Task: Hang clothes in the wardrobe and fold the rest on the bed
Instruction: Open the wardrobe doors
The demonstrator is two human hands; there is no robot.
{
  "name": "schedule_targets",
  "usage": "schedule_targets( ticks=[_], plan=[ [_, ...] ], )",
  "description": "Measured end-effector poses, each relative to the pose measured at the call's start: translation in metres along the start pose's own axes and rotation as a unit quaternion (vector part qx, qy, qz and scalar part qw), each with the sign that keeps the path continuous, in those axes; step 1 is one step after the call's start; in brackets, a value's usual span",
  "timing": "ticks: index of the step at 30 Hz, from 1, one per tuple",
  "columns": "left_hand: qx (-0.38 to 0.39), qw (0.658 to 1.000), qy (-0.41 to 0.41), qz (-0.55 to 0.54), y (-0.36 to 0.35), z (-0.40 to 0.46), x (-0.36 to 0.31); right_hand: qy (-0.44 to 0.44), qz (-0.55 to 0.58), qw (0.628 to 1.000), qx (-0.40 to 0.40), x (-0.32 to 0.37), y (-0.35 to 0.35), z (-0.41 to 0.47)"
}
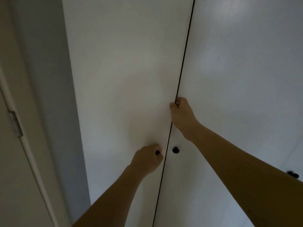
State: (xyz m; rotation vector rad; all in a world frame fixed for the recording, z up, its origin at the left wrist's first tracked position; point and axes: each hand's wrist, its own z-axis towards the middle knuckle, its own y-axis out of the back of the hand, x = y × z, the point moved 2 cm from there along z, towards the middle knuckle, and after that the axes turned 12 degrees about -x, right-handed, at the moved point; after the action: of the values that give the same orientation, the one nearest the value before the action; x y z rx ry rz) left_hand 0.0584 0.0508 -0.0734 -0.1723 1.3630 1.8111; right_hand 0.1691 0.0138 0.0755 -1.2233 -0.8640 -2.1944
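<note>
Head view, dim light. I'm facing the wardrobe close up: two white doors meet at a dark seam running from top centre-right down to bottom centre.

My left hand is on the left door, low, just left of the seam. Its fingers are curled tight round a small black knob; only a sliver of the knob shows between them.

My right hand is higher, at the seam itself. Fingertips are hooked into the gap at the left door's edge, thumb side on the left door face, back of the hand over the right door. So both sets of fingers are clamped on wardrobe parts.

The right door's knob sits free, just right of the seam, level with my left hand. Another knob shows blurred at far right.

Far left: a door frame with a hinge.
</note>
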Motion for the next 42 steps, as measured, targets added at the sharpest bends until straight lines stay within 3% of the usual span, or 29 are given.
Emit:
schedule_targets(
  ticks=[4,7,13,18,20,24,29,36,42],
  plan=[
    [-0.060,0.998,0.013,0.028,0.020,-0.049,-0.007,0.015,-0.024,0.998,0.057,0.017,0.004,-0.030],
    [-0.104,0.991,0.047,0.065,0.036,-0.089,-0.003,0.115,-0.071,0.987,0.091,0.032,0.005,-0.063],
    [-0.157,0.971,0.139,0.116,0.080,-0.162,0.028,0.278,-0.056,0.943,0.173,0.073,-0.003,-0.135],
    [-0.239,0.950,0.106,0.171,0.125,-0.217,0.055,0.376,-0.055,0.907,0.179,0.110,-0.041,-0.176],
    [-0.260,0.942,0.099,0.190,0.145,-0.235,0.070,0.459,-0.036,0.875,0.150,0.129,-0.058,-0.191],
    [-0.289,0.926,0.178,0.166,0.181,-0.262,0.107,0.642,-0.173,0.746,0.044,0.169,-0.107,-0.215],
    [-0.305,0.902,0.273,0.135,0.237,-0.268,0.167,0.683,-0.248,0.685,0.056,0.197,-0.178,-0.227],
    [-0.311,0.891,0.284,0.173,0.273,-0.257,0.231,0.700,-0.273,0.659,0.027,0.222,-0.263,-0.232],
    [-0.301,0.889,0.316,0.136,0.278,-0.256,0.243,0.712,-0.254,0.654,0.033,0.224,-0.281,-0.229]
  ],
)
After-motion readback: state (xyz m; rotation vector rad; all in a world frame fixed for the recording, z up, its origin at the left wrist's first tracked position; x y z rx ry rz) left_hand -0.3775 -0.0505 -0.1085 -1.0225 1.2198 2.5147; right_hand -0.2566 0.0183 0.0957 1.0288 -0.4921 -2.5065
